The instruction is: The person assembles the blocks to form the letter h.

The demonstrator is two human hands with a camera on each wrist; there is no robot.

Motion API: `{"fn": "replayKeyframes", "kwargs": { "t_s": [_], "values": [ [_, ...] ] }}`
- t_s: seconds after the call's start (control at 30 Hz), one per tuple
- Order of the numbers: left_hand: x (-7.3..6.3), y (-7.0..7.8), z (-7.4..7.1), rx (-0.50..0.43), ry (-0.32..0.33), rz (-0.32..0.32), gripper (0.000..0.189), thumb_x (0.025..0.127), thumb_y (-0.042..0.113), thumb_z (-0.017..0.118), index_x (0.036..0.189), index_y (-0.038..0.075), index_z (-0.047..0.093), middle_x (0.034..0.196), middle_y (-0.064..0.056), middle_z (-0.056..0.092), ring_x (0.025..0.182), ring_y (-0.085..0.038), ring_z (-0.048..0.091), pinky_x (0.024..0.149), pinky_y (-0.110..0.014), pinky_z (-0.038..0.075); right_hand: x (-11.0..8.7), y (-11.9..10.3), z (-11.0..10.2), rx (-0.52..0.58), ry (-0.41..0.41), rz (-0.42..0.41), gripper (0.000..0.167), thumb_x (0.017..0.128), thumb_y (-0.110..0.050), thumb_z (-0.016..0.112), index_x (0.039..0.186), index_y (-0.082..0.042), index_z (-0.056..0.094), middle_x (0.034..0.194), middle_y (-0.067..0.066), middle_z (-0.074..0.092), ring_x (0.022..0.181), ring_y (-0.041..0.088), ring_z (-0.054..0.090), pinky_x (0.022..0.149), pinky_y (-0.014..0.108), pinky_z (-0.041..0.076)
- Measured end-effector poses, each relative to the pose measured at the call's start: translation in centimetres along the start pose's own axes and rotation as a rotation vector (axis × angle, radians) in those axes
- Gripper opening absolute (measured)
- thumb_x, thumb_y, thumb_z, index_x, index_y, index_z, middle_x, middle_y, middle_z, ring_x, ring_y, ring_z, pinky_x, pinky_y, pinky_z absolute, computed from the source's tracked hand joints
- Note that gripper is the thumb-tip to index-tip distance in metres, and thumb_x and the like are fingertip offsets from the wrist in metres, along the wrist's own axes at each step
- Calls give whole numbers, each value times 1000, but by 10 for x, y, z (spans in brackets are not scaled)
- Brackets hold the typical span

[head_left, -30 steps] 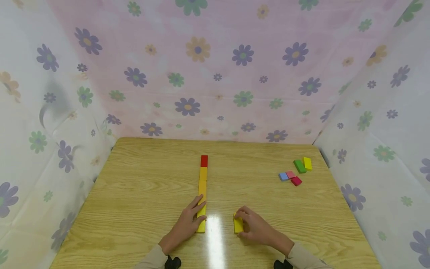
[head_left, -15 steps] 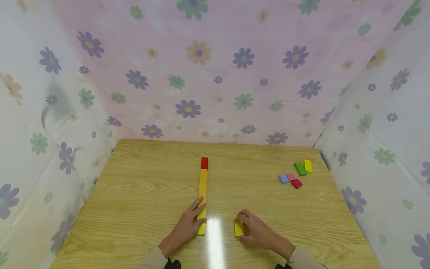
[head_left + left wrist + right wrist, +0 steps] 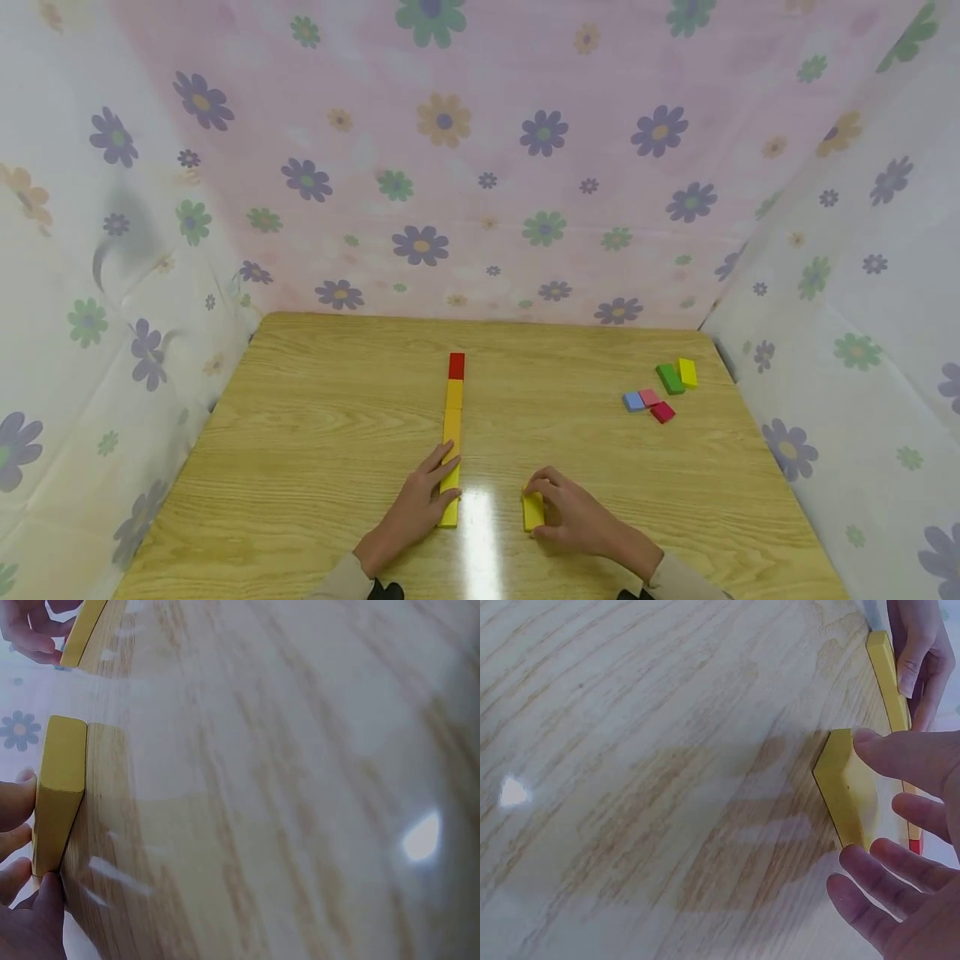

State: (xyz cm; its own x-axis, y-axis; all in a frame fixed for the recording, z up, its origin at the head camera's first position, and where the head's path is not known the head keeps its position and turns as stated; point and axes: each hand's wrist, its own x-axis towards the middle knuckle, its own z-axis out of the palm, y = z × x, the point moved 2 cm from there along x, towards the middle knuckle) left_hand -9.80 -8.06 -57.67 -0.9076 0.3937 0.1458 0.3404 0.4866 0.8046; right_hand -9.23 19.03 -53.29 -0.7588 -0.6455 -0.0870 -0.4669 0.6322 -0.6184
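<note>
A straight row of blocks runs away from me in the head view: a red block (image 3: 457, 366) at the far end, orange blocks (image 3: 454, 394) behind it, and a yellow block (image 3: 448, 517) nearest. My left hand (image 3: 411, 504) rests on the near part of this row with fairly straight fingers, hiding some of it. To the right, my right hand (image 3: 581, 517) pinches a separate yellow block (image 3: 533, 512) between the thumb at its near end and fingers at its far end. That block lies on the table, apart from the row, as the right wrist view also shows.
At the table's back right lie loose blocks: a green block (image 3: 670, 379), a yellow block (image 3: 687, 373), a blue block (image 3: 633, 402), a pink block (image 3: 648, 397) and a dark red block (image 3: 663, 412). Flowered cloth (image 3: 480, 208) encloses the wooden table (image 3: 337, 375).
The head view has tilted slightly, so the scene sits a little lower in it. Both hands keep their places on the blocks.
</note>
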Motion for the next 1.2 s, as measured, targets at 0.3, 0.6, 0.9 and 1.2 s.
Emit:
{"fn": "replayKeyframes", "kwargs": {
  "t_s": [0.3, 0.6, 0.9, 1.2],
  "values": [
    [-2, -1, 1, -4, -7, -7, 52, 92, 14, 63, 138, -1, 46, 153, -13, 27, 139, -34, 22, 103, -50, 34, -1, 3, -9, -39, 28, 17, 39, 80, -22, 76, 115, -12, 61, 121, 0, 50, 105, 19, 56, 85, 39, 51],
    [-2, -2, 1, -4, -6, -7, 53, 92, 15, 63, 139, -1, 45, 153, -12, 26, 139, -33, 22, 103, -50, 35, -2, 7, -23, -20, 28, 18, 36, 83, -17, 74, 116, -10, 61, 119, 1, 51, 101, 20, 58, 81, 38, 52],
    [-1, 0, 0, 1, 14, 24, 52, 91, 13, 64, 137, -3, 46, 152, -15, 28, 138, -36, 24, 102, -50, 36, -2, 11, -35, -28, 38, -14, 34, 84, -14, 73, 115, -7, 60, 117, 2, 52, 97, 23, 59, 79, 38, 53],
    [0, -1, 0, 15, 35, 65, 51, 90, 12, 65, 135, -5, 48, 150, -18, 31, 136, -38, 27, 100, -52, 37, -4, 22, -49, -70, 64, 17, 34, 83, -8, 73, 114, -6, 60, 116, 1, 52, 95, 24, 59, 77, 40, 52]
  ]
}}
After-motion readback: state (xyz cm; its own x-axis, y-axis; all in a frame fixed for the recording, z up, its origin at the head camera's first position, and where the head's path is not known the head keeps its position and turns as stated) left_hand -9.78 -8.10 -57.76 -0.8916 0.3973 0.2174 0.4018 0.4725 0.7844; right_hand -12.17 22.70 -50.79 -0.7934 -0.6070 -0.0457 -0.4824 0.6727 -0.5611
